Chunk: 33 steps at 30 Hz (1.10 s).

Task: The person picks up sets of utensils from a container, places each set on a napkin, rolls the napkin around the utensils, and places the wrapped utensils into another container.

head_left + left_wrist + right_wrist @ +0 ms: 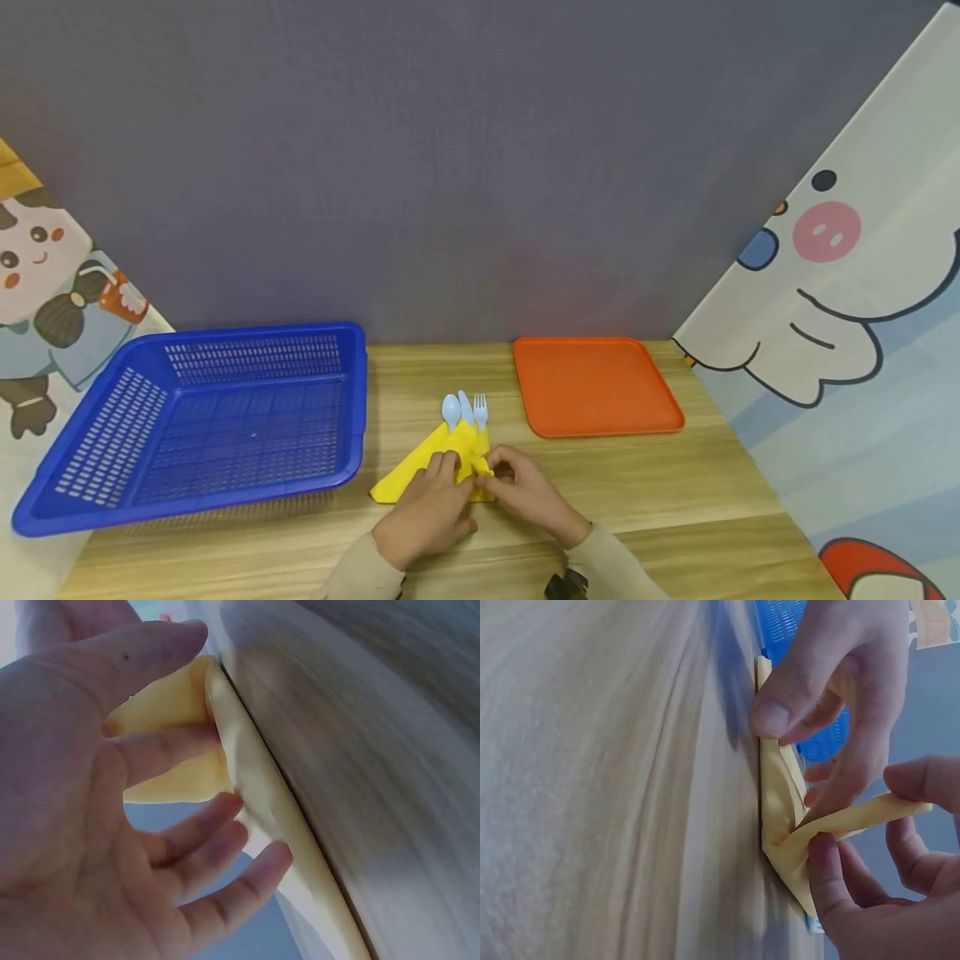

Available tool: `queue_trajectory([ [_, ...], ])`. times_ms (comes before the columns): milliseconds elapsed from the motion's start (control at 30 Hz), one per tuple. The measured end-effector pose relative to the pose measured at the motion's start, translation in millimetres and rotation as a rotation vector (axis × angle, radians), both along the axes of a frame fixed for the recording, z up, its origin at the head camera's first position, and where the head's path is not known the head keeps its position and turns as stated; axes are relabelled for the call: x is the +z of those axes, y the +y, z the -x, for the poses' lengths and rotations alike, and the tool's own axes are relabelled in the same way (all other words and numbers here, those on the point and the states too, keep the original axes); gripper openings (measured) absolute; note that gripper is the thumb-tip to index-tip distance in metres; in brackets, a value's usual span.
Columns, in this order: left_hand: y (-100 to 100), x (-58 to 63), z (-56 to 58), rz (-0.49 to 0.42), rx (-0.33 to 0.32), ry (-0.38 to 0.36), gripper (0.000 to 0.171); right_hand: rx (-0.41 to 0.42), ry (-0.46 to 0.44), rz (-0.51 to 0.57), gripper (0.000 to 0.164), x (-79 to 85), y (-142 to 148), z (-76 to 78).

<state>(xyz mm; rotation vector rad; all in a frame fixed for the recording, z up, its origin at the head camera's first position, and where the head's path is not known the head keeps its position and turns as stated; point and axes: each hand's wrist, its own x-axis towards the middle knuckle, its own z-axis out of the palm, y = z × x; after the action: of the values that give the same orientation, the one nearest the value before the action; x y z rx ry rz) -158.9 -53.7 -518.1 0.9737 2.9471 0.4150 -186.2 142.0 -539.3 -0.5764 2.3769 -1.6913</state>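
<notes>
A yellow napkin lies folded on the table, its wide side toward me. Out of its far end poke the heads of a pale blue spoon, knife and fork; the napkin hides their handles. My left hand rests on the napkin, its fingers extended and pressing on the cloth in the left wrist view. On the right side, my right hand pinches a raised flap of the napkin between thumb and fingers. The right wrist view shows this flap lifted off the table.
A blue plastic basket with perforated walls stands on the left. To the right, toward the back, lies an orange-red tray. A grey panel rises behind the wooden table, with cartoon-printed sheets on both sides.
</notes>
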Motion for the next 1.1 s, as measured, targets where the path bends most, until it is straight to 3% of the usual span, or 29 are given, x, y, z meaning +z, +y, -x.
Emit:
queue_trajectory([
  [100,-4.7,0.7,0.7,-0.015,-0.005,-0.013,0.041,0.000,-0.007,-0.016,0.011,-0.3,-2.8,1.6],
  [233,-12.3,1.0,0.6,-0.079,-0.019,-0.085,0.033,0.000,-0.108,0.022,0.029,1.1,-3.3,1.9],
  [333,-20.5,1.2,-1.6,-0.138,-0.034,-0.139,0.028,0.018,-0.118,0.012,0.030,0.1,-2.3,3.1],
  [500,-32.3,4.9,-10.8,-0.140,-0.018,-0.131,0.036,0.055,0.031,-0.130,0.014,-2.1,-1.1,3.3],
  [667,-39.7,9.0,-20.6,-0.100,0.059,-0.098,0.036,0.118,0.178,-0.238,0.019,-3.3,-5.1,0.5],
  [833,-46.4,9.3,-25.3,-0.072,0.094,-0.088,0.029,0.152,0.272,-0.338,0.022,-3.4,-9.9,-1.3],
  [1100,-58.9,4.0,-31.3,-0.073,0.178,-0.093,0.044,0.176,0.449,-0.498,0.023,-2.1,-15.0,-1.2],
])
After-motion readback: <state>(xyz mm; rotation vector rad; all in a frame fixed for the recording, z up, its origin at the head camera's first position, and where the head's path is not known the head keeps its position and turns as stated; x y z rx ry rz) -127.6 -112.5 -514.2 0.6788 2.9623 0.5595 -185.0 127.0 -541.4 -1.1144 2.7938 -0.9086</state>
